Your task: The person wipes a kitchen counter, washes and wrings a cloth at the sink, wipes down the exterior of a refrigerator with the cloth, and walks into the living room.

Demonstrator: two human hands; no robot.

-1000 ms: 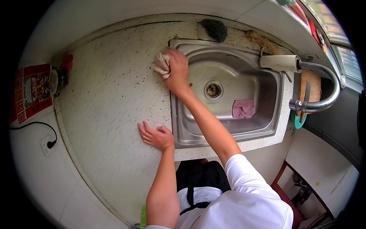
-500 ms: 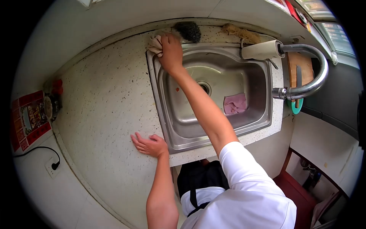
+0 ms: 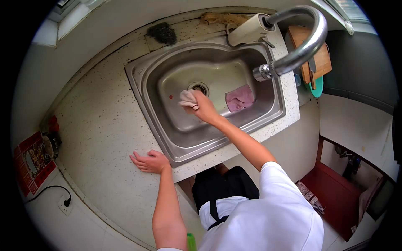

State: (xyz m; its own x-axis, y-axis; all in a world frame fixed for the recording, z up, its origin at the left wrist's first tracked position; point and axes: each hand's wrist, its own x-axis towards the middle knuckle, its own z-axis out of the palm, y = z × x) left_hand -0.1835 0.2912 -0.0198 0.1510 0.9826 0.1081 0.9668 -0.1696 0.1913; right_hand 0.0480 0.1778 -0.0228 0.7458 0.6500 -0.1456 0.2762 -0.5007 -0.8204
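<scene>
Over the sink basin (image 3: 184, 121), my right hand (image 3: 202, 108) is closed round a crumpled pale cloth (image 3: 188, 99), close to the drain (image 3: 198, 88). My left hand (image 3: 150, 162) rests on the speckled countertop (image 3: 100, 125) left of the sink's near corner, its fingers apart and nothing in it. A folded pink cloth (image 3: 240, 98) lies on the basin floor, to the right of my right hand. A small reddish bit (image 3: 170, 97) sits in the basin left of the pale cloth.
A curved metal faucet (image 3: 305, 48) arches over the sink's right side, beside a white roll-shaped object (image 3: 251, 30). Behind the sink lie a dark scrubber (image 3: 162, 33) and a tan fibrous bundle (image 3: 224, 19). A cutting board (image 3: 322, 58) and knife (image 3: 312, 70) are at the right.
My right hand has moved with the pale cloth from the counter by the sink's back left corner to over the basin. The view has turned and shifted; my left hand stays on the counter.
</scene>
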